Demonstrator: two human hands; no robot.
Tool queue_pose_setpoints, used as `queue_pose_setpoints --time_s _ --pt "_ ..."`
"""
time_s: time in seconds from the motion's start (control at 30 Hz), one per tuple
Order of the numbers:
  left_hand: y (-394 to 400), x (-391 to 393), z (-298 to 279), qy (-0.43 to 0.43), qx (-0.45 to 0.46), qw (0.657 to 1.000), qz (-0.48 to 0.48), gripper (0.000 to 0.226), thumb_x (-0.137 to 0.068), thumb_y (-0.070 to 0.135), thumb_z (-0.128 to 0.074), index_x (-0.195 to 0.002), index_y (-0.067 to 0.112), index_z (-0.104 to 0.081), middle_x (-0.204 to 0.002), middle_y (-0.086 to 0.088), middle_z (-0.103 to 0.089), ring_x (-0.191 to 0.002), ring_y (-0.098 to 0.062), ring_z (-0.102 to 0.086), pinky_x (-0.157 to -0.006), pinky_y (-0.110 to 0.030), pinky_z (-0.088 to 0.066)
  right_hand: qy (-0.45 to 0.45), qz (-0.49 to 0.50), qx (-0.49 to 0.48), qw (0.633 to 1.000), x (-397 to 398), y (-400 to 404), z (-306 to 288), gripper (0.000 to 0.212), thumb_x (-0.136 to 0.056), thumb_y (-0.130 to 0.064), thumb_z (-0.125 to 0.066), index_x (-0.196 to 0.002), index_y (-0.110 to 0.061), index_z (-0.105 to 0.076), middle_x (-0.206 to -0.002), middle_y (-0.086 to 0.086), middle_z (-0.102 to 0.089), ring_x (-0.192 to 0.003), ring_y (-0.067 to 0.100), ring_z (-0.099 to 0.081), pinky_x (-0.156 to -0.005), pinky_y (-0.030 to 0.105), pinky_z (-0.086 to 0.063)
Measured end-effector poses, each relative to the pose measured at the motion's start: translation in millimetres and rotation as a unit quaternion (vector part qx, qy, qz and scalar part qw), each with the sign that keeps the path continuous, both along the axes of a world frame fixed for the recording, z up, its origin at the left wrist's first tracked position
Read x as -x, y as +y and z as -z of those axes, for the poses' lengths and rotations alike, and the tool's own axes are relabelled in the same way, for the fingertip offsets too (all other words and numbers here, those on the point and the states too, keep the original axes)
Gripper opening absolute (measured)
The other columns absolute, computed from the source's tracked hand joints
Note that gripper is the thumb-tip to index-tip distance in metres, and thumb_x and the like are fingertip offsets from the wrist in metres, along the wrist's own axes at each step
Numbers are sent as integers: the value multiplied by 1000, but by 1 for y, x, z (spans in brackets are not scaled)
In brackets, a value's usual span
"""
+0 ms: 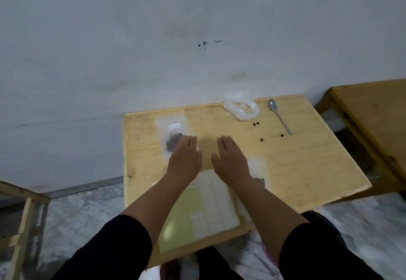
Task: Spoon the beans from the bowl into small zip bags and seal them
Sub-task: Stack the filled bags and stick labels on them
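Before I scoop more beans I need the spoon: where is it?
The spoon lies on the table's far right part, just right of the clear bowl, with loose beans nearby; neither hand touches it.

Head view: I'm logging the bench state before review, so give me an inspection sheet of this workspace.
Surface: wooden table, pale.
Job's things: zip bag with beans under the left hand's fingers; second bag beside the right forearm; spoon; clear plastic container.
Clutter: loose beans; paper sheet.
Grippers: left hand flat on the bag; right hand flat, open.
Cables: nothing seen.
Surroundings: grey wall; second table.
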State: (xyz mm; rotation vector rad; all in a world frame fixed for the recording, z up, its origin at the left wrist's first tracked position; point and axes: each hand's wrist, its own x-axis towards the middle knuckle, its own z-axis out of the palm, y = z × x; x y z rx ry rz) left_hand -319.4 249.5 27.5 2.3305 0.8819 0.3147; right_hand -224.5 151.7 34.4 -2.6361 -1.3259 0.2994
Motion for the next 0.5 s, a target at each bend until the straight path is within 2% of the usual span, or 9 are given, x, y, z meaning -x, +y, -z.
queue_pose_setpoints --time_s 0.07,0.1,0.13,0.2,0.27,0.33,0.4,0.5 --pt "-24 -6 5 22 -9 999 24 45 -95 21 -44 -138 7 -38 -141 -13 -41 -128 -25 -40 -105 -31 -33 5 40 -5 999 -5 -31 2 50 -84 -19 -55 -124 9 -49 -125 28 -53 -121 40 -49 -100 47 -45" --pt "-36 -8 6 31 -21 998 40 46 -96 23 -44 -139 7 -37 -141 -12 -41 -129 -24 -39 -106 -31 -32 0 60 -9 998 -7 -48 3 49 -82 -19 -57 -122 9 -51 -122 27 -55 -118 40 -52 -97 47 -47" --pt "-49 -11 7 37 -21 998 53 47 -96 25 -43 -140 8 -36 -142 -12 -40 -130 -24 -38 -107 -32 -31 -4 78 -2 997 -10 -63 5 51 -86 -21 -55 -127 8 -47 -128 25 -51 -124 38 -47 -101 45 -44" --pt "-72 -15 9 55 -9 994 89 48 -97 26 -42 -141 9 -34 -143 -11 -39 -131 -23 -36 -107 -32 -30 6 111 38 993 -15 -92 9 56 -94 -28 -43 -140 3 -30 -146 19 -34 -139 30 -27 -114 38 -27" --pt "-91 -19 14 69 8 990 122 48 -97 26 -41 -142 11 -33 -141 -10 -41 -129 -23 -37 -104 -31 -33 33 146 57 987 -19 -116 14 59 -98 -33 -35 -145 -1 -20 -153 13 -22 -143 25 -15 -117 34 -18" --pt "-106 -23 20 99 32 984 142 48 -98 28 -39 -143 13 -31 -141 -10 -41 -128 -24 -39 -102 -32 -35 60 172 67 981 -20 -134 19 59 -98 -34 -36 -145 -4 -20 -152 11 -23 -142 24 -18 -116 33 -22" --pt "-117 -27 27 128 58 979 145 50 -99 30 -39 -144 14 -29 -142 -11 -41 -130 -26 -38 -103 -35 -35 82 189 56 977 -23 -146 25 56 -97 -35 -39 -143 -6 -26 -146 10 -32 -135 23 -29 -109 34 -32" --pt "-127 -32 30 144 54 978 138 50 -99 31 -39 -145 13 -28 -141 -11 -42 -129 -27 -38 -102 -34 -36 109 193 53 974 -26 -155 33 53 -96 -35 -40 -141 -8 -31 -142 9 -39 -130 24 -37 -104 35 -37"
